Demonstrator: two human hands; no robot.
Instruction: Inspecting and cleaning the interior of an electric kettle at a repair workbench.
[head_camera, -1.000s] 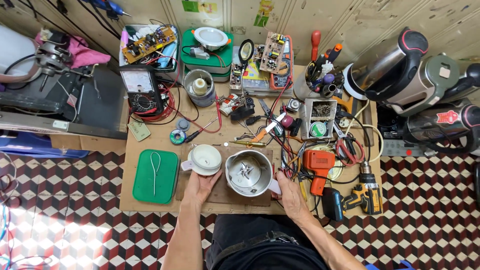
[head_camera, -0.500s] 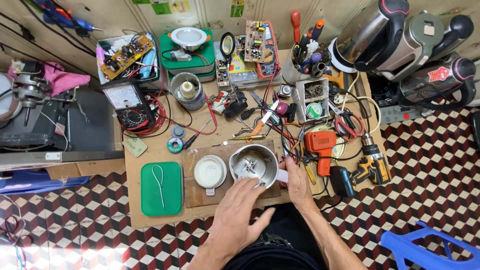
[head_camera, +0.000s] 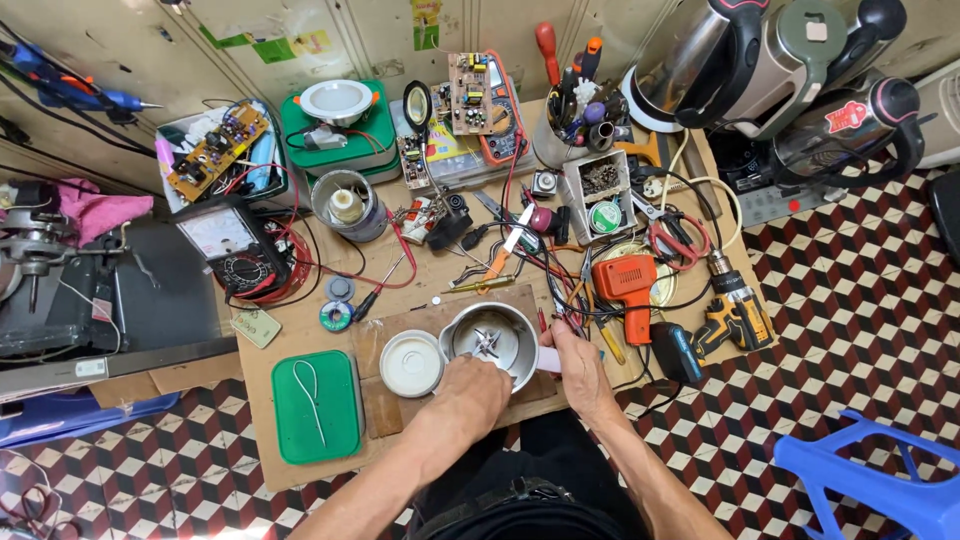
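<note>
Checkered tile floor (head_camera: 830, 330) under a low brown table (head_camera: 290, 335) crowded with repair gear. Left hand (head_camera: 472, 392): closed over the near rim of a steel blender jar (head_camera: 490, 340), fingers curled down on the edge. Right hand (head_camera: 577, 368): wrapped around the jar's white handle (head_camera: 548, 358) at its far side, steadying it. Jar: upright on a wooden board (head_camera: 385, 405), mouth open, blade assembly (head_camera: 487, 345) visible at the bottom and seated in place. Just beyond the left hand, touching distance: a round white lid (head_camera: 411, 363), lying off the jar on the same board. Further out past that hand: a green cutting mat (head_camera: 316, 405) with a white cable tie, a solder reel (head_camera: 336, 316), an analogue multimeter (head_camera: 232, 245). Beyond the right hand: an orange soldering gun (head_camera: 626, 285), a yellow cordless drill (head_camera: 738, 310), red-handled pliers (head_camera: 678, 240). Far side of both hands: circuit boards, a tool cup, a magnifier. Progress, by judgement: jar opened and lid set aside; blade not yet removed; no tool taken up in either hand.
</note>
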